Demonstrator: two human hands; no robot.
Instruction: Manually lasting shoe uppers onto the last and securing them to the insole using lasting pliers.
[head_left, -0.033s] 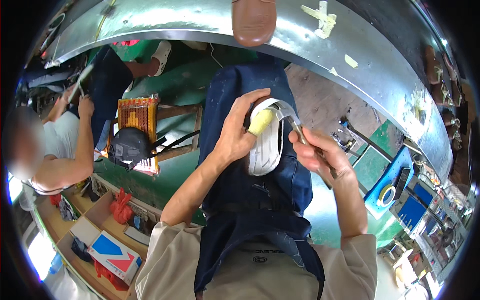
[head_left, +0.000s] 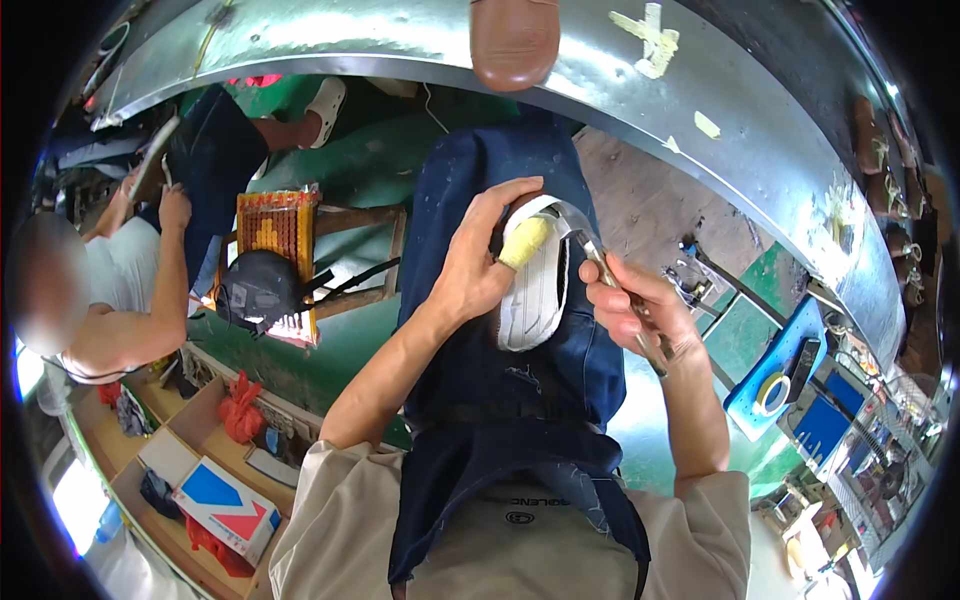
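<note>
On my apron-covered lap lies a shoe [head_left: 532, 315], its stitched white underside turned up. My left hand [head_left: 472, 262] is wrapped round its left side and far end. Yellow tape covers the thumb [head_left: 526, 242], which presses on the white surface. In my right hand [head_left: 645, 300] are metal pincers [head_left: 592, 247], held by the handles. Their head is at a thin, curved pale strip [head_left: 572, 214] along the shoe's far right edge. Whether the jaws grip that strip is too small to tell.
Ahead is a metal bench [head_left: 350, 42] with a brown shoe [head_left: 515, 45] at its edge. Another person [head_left: 130, 290] sits at left, beside a stool with a beaded mat [head_left: 275, 222] and black bag [head_left: 262, 288]. At right lies a tape roll [head_left: 773, 392] on a blue board [head_left: 745, 408].
The pincers in my right hand have shifted very slightly. At left, the other person's hands and the long piece they hold have moved a little.
</note>
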